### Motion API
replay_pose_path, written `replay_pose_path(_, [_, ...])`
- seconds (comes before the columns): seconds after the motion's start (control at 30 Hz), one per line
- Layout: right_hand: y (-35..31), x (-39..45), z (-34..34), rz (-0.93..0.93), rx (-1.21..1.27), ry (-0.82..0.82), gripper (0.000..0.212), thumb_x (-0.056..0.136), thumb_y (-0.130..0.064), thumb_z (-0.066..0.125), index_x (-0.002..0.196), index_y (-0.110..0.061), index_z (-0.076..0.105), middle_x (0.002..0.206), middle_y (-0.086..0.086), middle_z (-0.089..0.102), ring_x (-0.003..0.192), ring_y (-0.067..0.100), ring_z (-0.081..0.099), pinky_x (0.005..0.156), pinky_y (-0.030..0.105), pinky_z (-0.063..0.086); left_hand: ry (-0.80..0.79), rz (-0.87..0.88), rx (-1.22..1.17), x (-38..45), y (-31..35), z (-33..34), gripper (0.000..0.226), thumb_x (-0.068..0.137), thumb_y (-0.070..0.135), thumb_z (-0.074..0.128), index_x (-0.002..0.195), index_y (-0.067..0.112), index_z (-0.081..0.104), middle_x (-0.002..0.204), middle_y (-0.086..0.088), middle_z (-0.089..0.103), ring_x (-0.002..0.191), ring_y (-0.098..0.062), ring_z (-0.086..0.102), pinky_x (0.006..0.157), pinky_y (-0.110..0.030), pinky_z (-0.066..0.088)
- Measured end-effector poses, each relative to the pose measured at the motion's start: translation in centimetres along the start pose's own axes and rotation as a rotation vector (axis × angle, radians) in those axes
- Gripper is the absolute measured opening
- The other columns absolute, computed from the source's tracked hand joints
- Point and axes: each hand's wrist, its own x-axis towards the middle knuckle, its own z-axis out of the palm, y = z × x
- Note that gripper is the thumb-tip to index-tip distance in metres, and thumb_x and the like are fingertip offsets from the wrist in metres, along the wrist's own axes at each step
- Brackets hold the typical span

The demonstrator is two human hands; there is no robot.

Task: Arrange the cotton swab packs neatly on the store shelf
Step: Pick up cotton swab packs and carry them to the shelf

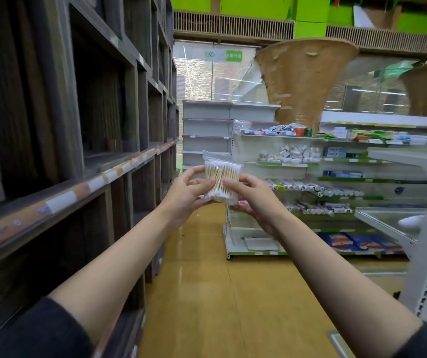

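Out over the aisle floor (233, 293), 1 clear cotton swab pack (222, 182) is held up at arm's length between 2 hands. Left hand (186, 193) pinches its left edge; right hand (252, 196) curls around its right side and bottom. Dark wooden shelving (78, 151) runs alongside on the left, white store shelves (310, 177) beyond.

A dark wooden shelf unit (60, 140) runs along the left, white price labels (61, 201) stuck to its front rail. A white store shelf (279, 164) stands across the yellow floor (233, 293), its tiers bearing tubes (310, 188), small boxes (295, 154) and blue packs (357, 241).
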Motion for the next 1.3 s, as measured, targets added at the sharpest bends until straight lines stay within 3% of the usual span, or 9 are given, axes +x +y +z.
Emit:
replay_pose_path(0.07, [0.8,1.4,-1.0,0.041,0.027,-0.01,0.039,0.084,-0.018,0.068,0.118,-0.008,0.051,0.105,0.008,0.067,0.091,0.019,0.067,0.077,0.033,0.057,0.011,-0.006,0.024,1.6,-0.9,0.5,0.036,0.089,0.007,0.059,0.124,0.003,0.052,0.106,-0.019,0.065,0.093,-0.028,0.066,0.077,-0.032,0.058])
replay_pose_path(0.2, [1.8,5.2,-3.3,0.048,0.064,-0.009,0.044,0.083,-0.004,0.067,0.119,-0.005,0.044,0.109,0.013,0.064,0.09,0.022,0.067,0.075,0.035,0.059,0.034,-0.027,0.115,5.7,-2.4,1.3,0.033,0.088,0.013,0.062,0.119,0.001,0.057,0.106,-0.017,0.069,0.09,-0.027,0.067,0.07,-0.032,0.057])
replay_pose_path(0.43, [2.9,12.6,-9.2,0.006,-0.02,0.03,0.039,0.081,0.003,0.065,0.112,-0.007,0.043,0.109,0.016,0.063,0.093,0.026,0.065,0.081,0.044,0.056,0.044,-0.012,0.274,14.3,-3.6,4.9,0.029,0.094,0.032,0.053,0.106,0.008,0.065,0.091,-0.009,0.069,0.077,-0.02,0.066,0.052,-0.023,0.049])
replay_pose_path(0.7, [5.1,18.1,-16.2,-0.039,-0.061,0.059,0.038,0.079,0.002,0.069,0.105,-0.01,0.044,0.101,0.012,0.065,0.082,0.02,0.066,0.062,0.027,0.058,0.037,-0.033,0.274,22.3,-6.9,9.4,0.023,0.095,0.031,0.052,0.098,0.012,0.066,0.086,-0.007,0.065,0.068,-0.018,0.063,0.052,-0.024,0.05])
replay_pose_path(0.8, [6.1,19.9,-18.3,-0.03,-0.099,0.071,0.037,0.078,0.0,0.072,0.102,-0.011,0.045,0.106,0.015,0.065,0.091,0.026,0.066,0.078,0.039,0.057,0.034,-0.047,0.257,24.3,-8.3,10.5,0.025,0.096,0.031,0.052,0.102,0.011,0.066,0.087,-0.008,0.066,0.07,-0.019,0.064,0.052,-0.025,0.05])
replay_pose_path(0.87, [6.7,20.9,-19.2,-0.017,-0.099,0.067,0.04,0.079,0.0,0.071,0.107,-0.007,0.044,0.108,0.016,0.065,0.092,0.027,0.066,0.079,0.038,0.056,0.034,-0.05,0.267,25.5,-9.2,10.9,0.026,0.096,0.031,0.052,0.104,0.011,0.066,0.09,-0.009,0.066,0.075,-0.021,0.064,0.054,-0.025,0.051])
replay_pose_path(0.97, [7.7,22.4,-19.9,-0.007,-0.06,0.047,0.04,0.08,0.003,0.069,0.109,-0.005,0.043,0.106,0.018,0.064,0.082,0.022,0.065,0.062,0.026,0.057,0.039,-0.063,0.27,27.2,-10.2,11.0,0.025,0.096,0.031,0.052,0.104,0.012,0.066,0.09,-0.008,0.067,0.075,-0.02,0.065,0.053,-0.025,0.052])
replay_pose_path(1.07, [8.9,24.0,-20.1,0.009,-0.038,0.044,0.042,0.08,0.004,0.068,0.114,0.0,0.043,0.105,0.019,0.064,0.075,0.02,0.064,0.051,0.022,0.054,0.035,-0.075,0.256,29.0,-11.5,10.4,0.02,0.096,0.029,0.051,0.097,0.016,0.067,0.088,-0.006,0.069,0.075,-0.02,0.066,0.063,-0.032,0.053])
replay_pose_path(1.3, [12.0,29.5,-20.9,0.045,-0.087,0.079,0.033,0.082,-0.001,0.068,0.105,-0.01,0.045,0.097,0.01,0.065,0.079,0.021,0.065,0.07,0.036,0.057,-0.007,-0.094,0.272,35.3,-14.8,8.4,0.023,0.096,0.03,0.052,0.103,0.014,0.066,0.101,-0.015,0.068,0.083,-0.026,0.065,0.061,-0.031,0.053])
